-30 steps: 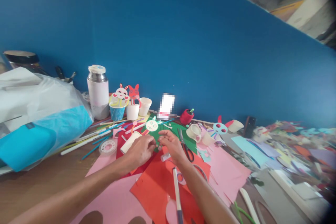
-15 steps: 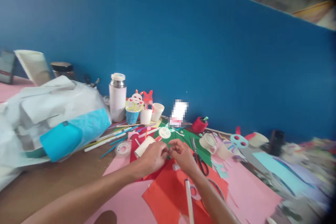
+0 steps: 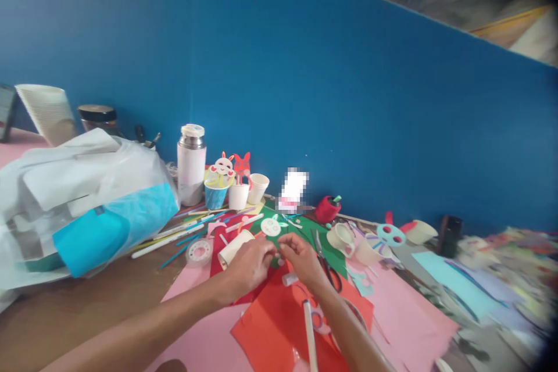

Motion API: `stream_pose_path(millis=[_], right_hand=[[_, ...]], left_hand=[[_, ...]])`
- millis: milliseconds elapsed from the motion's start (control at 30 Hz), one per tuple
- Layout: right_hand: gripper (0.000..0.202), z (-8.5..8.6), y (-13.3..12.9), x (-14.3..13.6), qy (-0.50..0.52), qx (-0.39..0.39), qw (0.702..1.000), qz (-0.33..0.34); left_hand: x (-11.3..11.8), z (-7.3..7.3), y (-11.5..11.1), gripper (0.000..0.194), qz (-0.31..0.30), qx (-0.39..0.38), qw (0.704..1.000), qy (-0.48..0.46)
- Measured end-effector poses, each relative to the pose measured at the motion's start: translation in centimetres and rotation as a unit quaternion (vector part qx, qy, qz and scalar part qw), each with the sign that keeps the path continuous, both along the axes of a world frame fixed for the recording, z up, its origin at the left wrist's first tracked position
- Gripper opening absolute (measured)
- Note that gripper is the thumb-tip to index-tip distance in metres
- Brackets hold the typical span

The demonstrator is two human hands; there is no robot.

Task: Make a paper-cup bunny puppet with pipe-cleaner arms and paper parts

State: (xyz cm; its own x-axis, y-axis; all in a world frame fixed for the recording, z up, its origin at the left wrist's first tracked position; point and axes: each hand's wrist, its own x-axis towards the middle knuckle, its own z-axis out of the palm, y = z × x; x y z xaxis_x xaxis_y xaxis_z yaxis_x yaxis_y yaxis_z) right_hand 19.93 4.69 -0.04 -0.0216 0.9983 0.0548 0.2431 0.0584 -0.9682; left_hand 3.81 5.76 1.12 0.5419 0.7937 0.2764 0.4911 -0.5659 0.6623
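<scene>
My left hand [image 3: 255, 261] and my right hand [image 3: 300, 256] meet fingertip to fingertip over the red and orange paper [image 3: 265, 325]. Both are closed in a pinch; whatever they hold is too small or hidden to name. Just beyond my fingers lies a white paper rabbit face [image 3: 272, 225] on green paper. A white paper cup [image 3: 235, 249] rests on its side by my left hand. Right of my right hand are dark-handled scissors [image 3: 328, 261]. Below it are a small whitish cylinder [image 3: 289, 279] and a white stick-like pen [image 3: 310, 331].
A tape roll [image 3: 200, 251] lies left, near several pens and sticks. Behind stand a white flask [image 3: 192, 165] and decorated cups [image 3: 216, 193]. A plastic bag [image 3: 87, 186] fills the left. On the right are more cups [image 3: 341, 238], a blue paper mask [image 3: 391, 235] and paper scraps [image 3: 518, 267].
The view has shifted slightly, so most things sit a little further left. My hands stay together in nearly the same pinched pose.
</scene>
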Motion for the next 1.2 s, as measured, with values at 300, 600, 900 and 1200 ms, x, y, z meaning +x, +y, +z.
stream_pose_path(millis=[300,600,900,1200], right_hand=[[0.038,0.2,0.1,0.3,-0.075,-0.046,0.996,0.012],[0.03,-0.3,-0.1,-0.1,-0.078,-0.077,0.994,0.012],[0.014,-0.2,-0.1,0.0,-0.078,-0.079,0.994,0.015],[0.016,0.7,-0.2,0.7,-0.096,-0.075,0.991,0.053]], left_hand=[[0.1,0.2,0.1,0.023,0.004,0.002,1.0,-0.004],[0.2,-0.1,0.1,0.025,0.005,0.016,1.0,0.024],[0.2,0.1,0.1,0.024,0.021,0.011,0.999,0.047],[0.2,0.5,0.2,0.024,0.01,0.011,0.999,0.038]])
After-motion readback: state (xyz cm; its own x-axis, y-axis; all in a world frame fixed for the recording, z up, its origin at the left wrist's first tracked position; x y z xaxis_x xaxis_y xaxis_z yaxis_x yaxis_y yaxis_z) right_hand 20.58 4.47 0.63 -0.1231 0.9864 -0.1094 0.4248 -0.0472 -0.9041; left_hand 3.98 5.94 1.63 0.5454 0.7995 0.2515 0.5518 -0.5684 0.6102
